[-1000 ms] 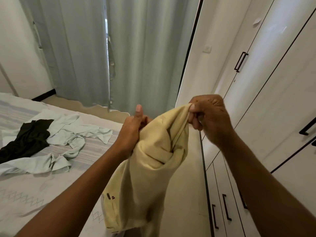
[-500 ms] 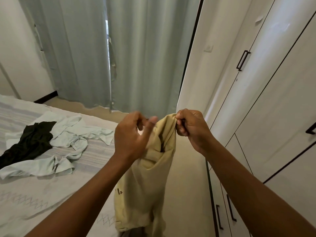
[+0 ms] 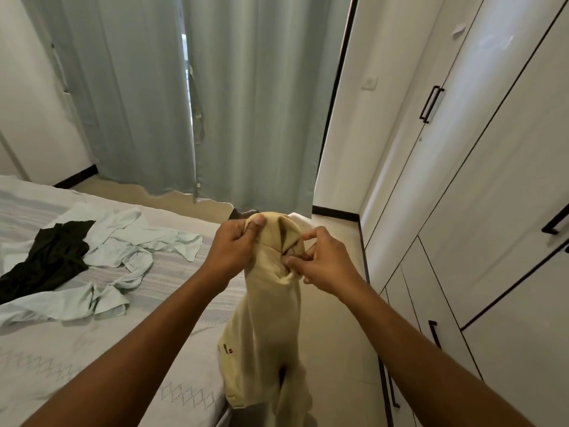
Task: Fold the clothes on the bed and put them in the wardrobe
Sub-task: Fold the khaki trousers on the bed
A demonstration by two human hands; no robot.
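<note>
A pale yellow garment (image 3: 271, 322) hangs in front of me over the gap between bed and wardrobe. My left hand (image 3: 234, 248) grips its bunched top edge, thumb on the cloth. My right hand (image 3: 320, 263) pinches the fabric just below, at an opening in the cloth. On the bed (image 3: 77, 349) to the left lie a crumpled light blue shirt (image 3: 123, 251) and a black garment (image 3: 49, 257). The white wardrobe (image 3: 480, 211) stands at the right with its doors closed.
Grey-green curtains (image 3: 246, 103) hang at the far end of the room. A narrow strip of beige floor (image 3: 332, 334) runs between the bed and the wardrobe. Black handles (image 3: 431, 103) sit on the wardrobe doors and drawers.
Both hands have come lower and closer together on the yellow garment. My right hand has shifted from the top edge to a lower pinch. The camera has tilted slightly.
</note>
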